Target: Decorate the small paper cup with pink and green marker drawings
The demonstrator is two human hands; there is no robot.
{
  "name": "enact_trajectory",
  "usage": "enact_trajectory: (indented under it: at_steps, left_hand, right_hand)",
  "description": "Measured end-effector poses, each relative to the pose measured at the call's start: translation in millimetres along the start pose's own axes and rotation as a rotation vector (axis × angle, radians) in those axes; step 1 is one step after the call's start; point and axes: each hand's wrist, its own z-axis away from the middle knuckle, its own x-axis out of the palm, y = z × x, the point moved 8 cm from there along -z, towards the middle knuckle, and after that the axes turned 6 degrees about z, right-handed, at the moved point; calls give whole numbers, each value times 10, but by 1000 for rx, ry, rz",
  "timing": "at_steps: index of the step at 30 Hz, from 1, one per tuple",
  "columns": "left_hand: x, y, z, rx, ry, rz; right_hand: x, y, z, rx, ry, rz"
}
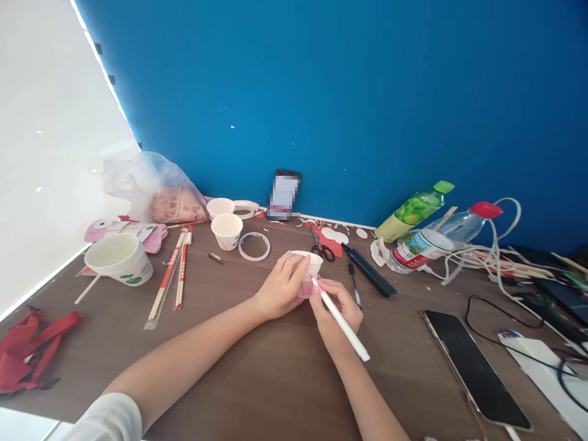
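A white paper cup (314, 261) with a pink lower part is upright between my hands, near the middle of the table. My left hand (282, 283) is wrapped round its left side. In my right hand (339, 315) is a white marker (342, 323), its tip at the cup's side. Whether the tip touches the cup I cannot tell. Behind the cup lie black-handled scissors (323, 250) on red paper. To the right of my right hand are a black pen (354, 283) and a long black case-like object (371, 274).
A stack of paper cups (120, 260), wrapped chopsticks (166, 277) and a tape roll (254, 246) lie left. A phone (283, 195) leans on the blue wall. Right are two bottles, a juice bottle (413, 211) and a water bottle (425, 248), cables and a phone (475, 367).
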Motion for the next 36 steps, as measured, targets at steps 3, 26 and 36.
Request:
enact_trajectory:
  at_steps: [3, 26, 36]
  left_hand:
    - [-17, 12, -8, 15, 13, -6]
    - [-18, 2, -3, 16, 14, -14]
    - [-7, -23, 7, -2, 15, -36]
  right_hand:
    - [11, -10, 5, 2, -8, -3]
    - [-14, 54, 24, 70, 38, -10]
    - [-85, 105, -6, 164, 60, -19]
